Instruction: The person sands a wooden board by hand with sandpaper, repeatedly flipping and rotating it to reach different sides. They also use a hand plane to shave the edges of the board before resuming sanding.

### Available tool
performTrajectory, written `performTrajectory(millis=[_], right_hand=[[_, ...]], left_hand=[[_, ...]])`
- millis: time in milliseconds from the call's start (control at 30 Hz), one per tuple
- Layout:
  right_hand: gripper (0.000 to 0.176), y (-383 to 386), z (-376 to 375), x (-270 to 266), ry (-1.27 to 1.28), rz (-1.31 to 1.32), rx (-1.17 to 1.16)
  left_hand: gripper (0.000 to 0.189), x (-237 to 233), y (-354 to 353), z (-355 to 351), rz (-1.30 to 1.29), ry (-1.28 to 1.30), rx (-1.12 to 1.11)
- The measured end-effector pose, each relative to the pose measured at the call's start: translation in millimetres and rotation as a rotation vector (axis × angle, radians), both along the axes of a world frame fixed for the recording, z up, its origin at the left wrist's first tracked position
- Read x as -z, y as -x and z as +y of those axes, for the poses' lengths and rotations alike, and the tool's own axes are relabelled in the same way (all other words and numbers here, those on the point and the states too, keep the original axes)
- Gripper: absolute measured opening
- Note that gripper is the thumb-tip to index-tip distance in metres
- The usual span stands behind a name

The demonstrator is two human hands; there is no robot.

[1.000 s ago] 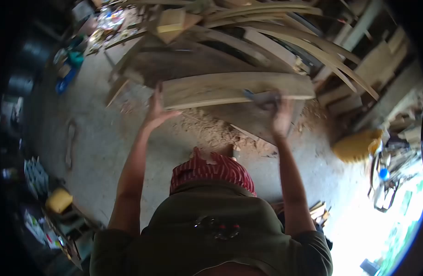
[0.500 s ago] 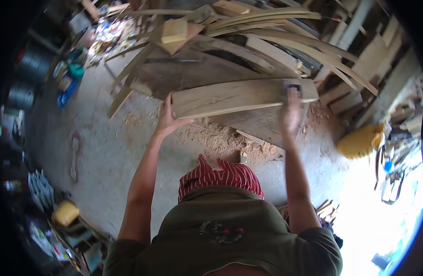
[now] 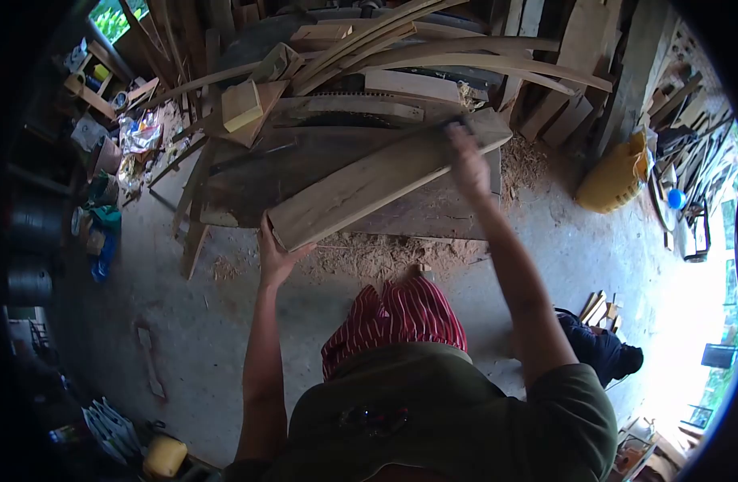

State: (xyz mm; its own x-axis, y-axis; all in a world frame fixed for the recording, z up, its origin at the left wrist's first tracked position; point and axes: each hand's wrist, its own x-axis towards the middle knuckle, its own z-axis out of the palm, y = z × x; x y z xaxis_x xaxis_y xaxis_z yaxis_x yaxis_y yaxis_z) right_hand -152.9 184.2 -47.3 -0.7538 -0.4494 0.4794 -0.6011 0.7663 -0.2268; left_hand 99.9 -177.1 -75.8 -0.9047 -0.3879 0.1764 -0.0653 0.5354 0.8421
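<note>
A thick wooden board [image 3: 361, 177] lies slantwise above the worktable, its left end nearer to me and its right end farther off. My left hand [image 3: 277, 255] grips the left end, thumb along the front edge and fingers at the end face. Near the right end, my right hand [image 3: 470, 165] lies over the board's upper face, blurred by motion. Under its fingertips is a small dark block [image 3: 456, 127], whose kind I cannot make out. Dark, worn boards form the worktable top [image 3: 240, 181] beneath.
Long curved wooden strips [image 3: 481, 50] and a pale wood block [image 3: 242, 106] are piled at the back of the table. Shavings [image 3: 369, 255] cover the floor at its front edge. A yellow sack [image 3: 618, 173] stands at right. A dark bundle [image 3: 602, 349] lies lower right.
The board has swung from nearly level to a slant, its left end coming nearer me. My right hand and the dark block remain near its right end. The view has shifted.
</note>
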Motion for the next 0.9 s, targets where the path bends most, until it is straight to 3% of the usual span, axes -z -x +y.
performTrajectory(millis=[67, 100, 133, 200, 267, 300, 367, 433, 533, 600, 633, 667, 733, 833, 867, 900], right_hand=[[0.053, 26, 19, -3, 0.014, -0.013, 0.180], [0.052, 36, 20, 17, 0.091, 0.018, 0.213], [0.053, 54, 10, 72, 0.287, 0.068, 0.184], [0.053, -4, -44, 41, 0.188, 0.109, 0.107], [0.057, -43, -83, 32, -0.220, -0.048, -0.228], [0.059, -55, -84, -1, -0.092, -0.106, -0.324], [0.057, -15, -59, 21, -0.482, 0.256, -0.108], [0.053, 37, -6, 15, -0.086, 0.105, -0.050], [0.054, 89, 35, 7, -0.259, -0.058, 0.114], [0.052, 96, 29, 22, 0.132, -0.030, 0.272], [0.054, 74, 15, 25, 0.312, -0.022, 0.174], [0.057, 65, 8, 48, 0.289, 0.168, -0.082], [0.060, -2, -23, 11, -0.114, -0.008, -0.240], [0.062, 16, 16, 4, -0.236, -0.031, -0.157], [0.059, 40, 39, 9, -0.135, -0.029, -0.044], [0.055, 65, 64, 10, 0.183, -0.124, 0.005]], left_hand=[[0.117, 1, 1, 0, -0.031, -0.035, -0.003], [0.117, 5, 0, -1, -0.017, -0.034, 0.008], [0.117, 14, 1, -6, 0.012, -0.058, 0.044], [0.118, 22, 5, -8, 0.063, -0.089, 0.083], [0.117, 22, 3, -7, 0.035, -0.173, 0.085], [0.117, 15, 2, -5, 0.026, -0.157, 0.093], [0.116, -3, 4, 2, 0.022, -0.257, 0.113], [0.116, -7, 2, 2, -0.001, -0.290, 0.128], [0.117, -13, 4, 5, -0.055, -0.329, 0.101], [0.116, -19, 3, 8, -0.117, -0.301, 0.093], [0.116, -22, 3, 9, -0.115, -0.299, 0.089], [0.116, -25, 3, 11, -0.141, -0.279, 0.075], [0.116, -28, 2, 13, -0.189, -0.258, 0.067], [0.118, -29, 2, 12, -0.248, -0.272, 0.030], [0.119, -29, 3, 11, -0.262, -0.275, 0.021], [0.120, -30, 2, 11, -0.274, -0.275, 0.009]])
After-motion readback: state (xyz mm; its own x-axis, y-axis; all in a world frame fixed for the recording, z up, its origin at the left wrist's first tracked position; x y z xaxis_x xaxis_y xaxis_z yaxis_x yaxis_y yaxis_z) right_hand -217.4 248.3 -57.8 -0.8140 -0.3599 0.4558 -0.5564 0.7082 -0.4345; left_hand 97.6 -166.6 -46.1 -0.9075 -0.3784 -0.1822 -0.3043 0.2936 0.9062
